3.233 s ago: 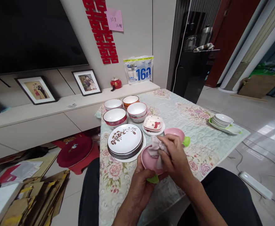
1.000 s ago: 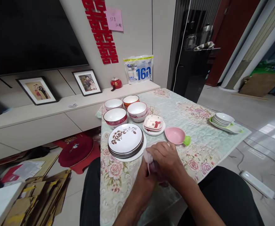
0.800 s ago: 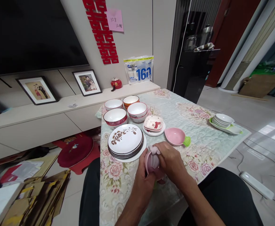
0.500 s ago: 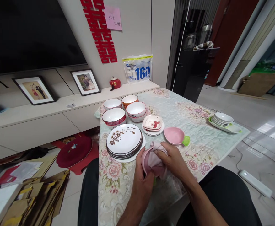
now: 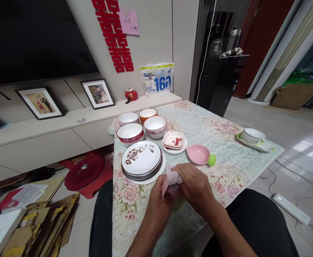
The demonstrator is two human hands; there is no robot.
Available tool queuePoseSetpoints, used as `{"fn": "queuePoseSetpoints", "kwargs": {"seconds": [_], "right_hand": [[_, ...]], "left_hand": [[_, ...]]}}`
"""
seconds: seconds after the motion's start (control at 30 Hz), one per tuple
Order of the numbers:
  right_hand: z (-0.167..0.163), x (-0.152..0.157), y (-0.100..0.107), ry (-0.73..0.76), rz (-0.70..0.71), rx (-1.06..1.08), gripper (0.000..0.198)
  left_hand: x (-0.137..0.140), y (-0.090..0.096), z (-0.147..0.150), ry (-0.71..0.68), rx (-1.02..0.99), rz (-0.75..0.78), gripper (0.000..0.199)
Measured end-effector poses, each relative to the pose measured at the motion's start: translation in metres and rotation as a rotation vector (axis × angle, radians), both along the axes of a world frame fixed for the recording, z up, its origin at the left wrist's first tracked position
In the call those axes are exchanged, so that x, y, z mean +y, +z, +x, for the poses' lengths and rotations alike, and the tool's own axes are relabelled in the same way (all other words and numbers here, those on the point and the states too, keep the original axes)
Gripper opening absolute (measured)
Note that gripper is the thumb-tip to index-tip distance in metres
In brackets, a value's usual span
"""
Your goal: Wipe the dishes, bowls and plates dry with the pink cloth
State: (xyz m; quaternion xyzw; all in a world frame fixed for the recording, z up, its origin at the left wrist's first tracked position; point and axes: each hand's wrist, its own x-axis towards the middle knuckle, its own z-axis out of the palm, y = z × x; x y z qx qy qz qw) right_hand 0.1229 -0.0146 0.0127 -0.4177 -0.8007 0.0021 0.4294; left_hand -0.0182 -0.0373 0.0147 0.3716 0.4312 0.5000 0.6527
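My left hand [image 5: 159, 198] is closed on a pink bowl [image 5: 165, 185], tilted on its edge above the table's near side; most of it is hidden behind my fingers. A pale pink cloth [image 5: 173, 177] is bunched against the bowl, and my right hand [image 5: 195, 185] grips it from the right. Just beyond my hands lies another pink bowl [image 5: 198, 154] with a green leaf-shaped handle. To the left of my hands stands a stack of white plates [image 5: 142, 158] with brown flowers and dark rims.
Several stacked bowls [image 5: 129, 132] and small bear-patterned dishes [image 5: 173, 139] stand farther back on the flowered tablecloth [image 5: 135, 207]. Small white dishes [image 5: 254, 134] sit on a green-edged plate at the right corner. A red stool [image 5: 85, 173] and flattened cardboard [image 5: 46, 225] are at the left.
The pink bowl has turned edge-on, so its inside no longer shows. My right hand has shifted slightly down with its fingers curled over the cloth. The other dishes have stayed put.
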Motion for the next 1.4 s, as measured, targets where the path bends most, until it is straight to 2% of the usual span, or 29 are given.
{"fn": "queuePoseSetpoints", "kwargs": {"seconds": [0.1,0.23,0.33,0.43,0.5,0.53,0.73,0.83,0.9,1.0,1.23,1.33,1.4], "right_hand": [[-0.007,0.007,-0.013,-0.018,-0.077,0.099,0.021],[-0.015,0.015,-0.032,-0.122,-0.276,0.184,0.017],[-0.02,0.015,-0.037,-0.181,-0.446,0.272,0.016],[-0.022,0.014,-0.035,-0.169,-0.606,0.374,0.02],[-0.019,0.014,-0.032,-0.158,-0.586,0.384,0.02],[-0.017,0.014,-0.031,-0.16,-0.526,0.366,0.019],[-0.003,0.007,-0.014,-0.14,-0.024,0.001,0.02],[-0.005,0.002,-0.006,-0.117,0.081,-0.111,0.018],[-0.007,0.001,-0.004,-0.094,0.106,-0.072,0.019],[-0.01,0.004,-0.006,-0.027,0.054,0.061,0.018],[-0.002,0.017,-0.01,0.193,-0.263,0.216,0.017],[0.007,0.02,-0.009,0.299,-0.376,0.337,0.017],[0.012,0.021,-0.01,0.358,-0.401,0.413,0.019]], "left_hand": [[-0.002,-0.005,0.002,0.139,-0.015,-0.015,0.05],[-0.005,-0.008,0.004,0.259,-0.108,-0.043,0.057],[-0.005,-0.009,0.008,0.322,-0.163,-0.055,0.059],[-0.006,-0.012,0.01,0.345,-0.135,-0.029,0.06],[-0.006,-0.014,0.009,0.322,-0.071,0.007,0.058],[-0.005,-0.014,0.008,0.301,-0.024,0.029,0.057],[-0.001,-0.004,-0.002,0.124,0.263,0.108,0.036],[0.001,0.001,-0.005,0.084,0.294,0.144,0.029],[0.0,0.002,-0.006,0.102,0.285,0.175,0.025],[-0.003,-0.002,-0.006,0.159,0.25,0.173,0.024],[-0.005,-0.024,-0.001,0.295,0.049,0.002,0.04],[-0.004,-0.025,0.001,0.308,-0.057,-0.102,0.048],[-0.005,-0.022,0.002,0.323,-0.123,-0.153,0.052]]}}
